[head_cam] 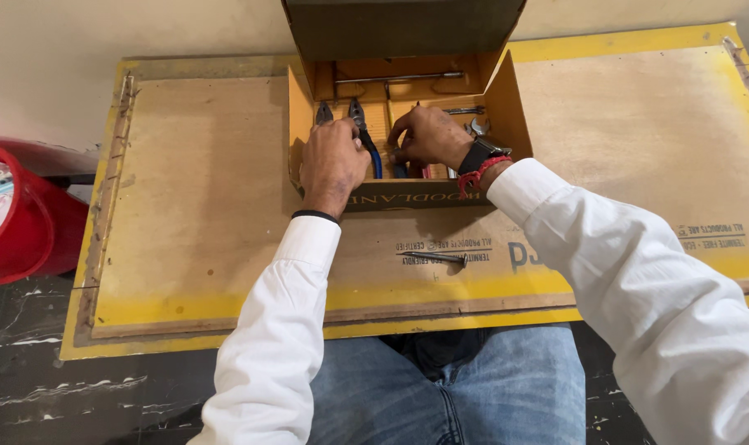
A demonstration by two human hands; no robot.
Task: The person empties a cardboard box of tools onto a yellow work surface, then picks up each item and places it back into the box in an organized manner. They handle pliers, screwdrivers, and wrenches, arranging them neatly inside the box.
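- Head view: an open cardboard box point(506, 107) sits on a plywood board with yellow edges point(193, 206), its lid point(399, 25) flipped up at the far side.
- Inside the box lie hand tools: two pairs of pliers point(359, 115) with jaws pointing away from the person, a long metal rod point(399, 79) across the back compartment, and a spanner point(476, 125) near the right wall.
- The left hand point(331, 161) reaches over the near wall of the box, fingers curled down onto the pliers handles; the blue handle point(374, 156) shows just beside its knuckles. It looks closed on a handle, though the fingertips are hidden, so the hold is likely rather than certain.
- The right hand point(428, 136) is also in the box, just beside the left, fingers bent down among the tool handles in the middle compartment. Whether it clasps anything I cannot tell; the fingers cover what lies beneath.
- The right wrist carries a dark watch point(478, 153) and a red thread band point(478, 175); both arms wear white sleeves.
- A single screw point(436, 257) lies on the board in front of the box, apart from both hands.
- A red tub point(28, 231) holding cloth stands off the board's left edge.
- Blue jeans point(457, 387) show at the bottom, below the board's near edge.
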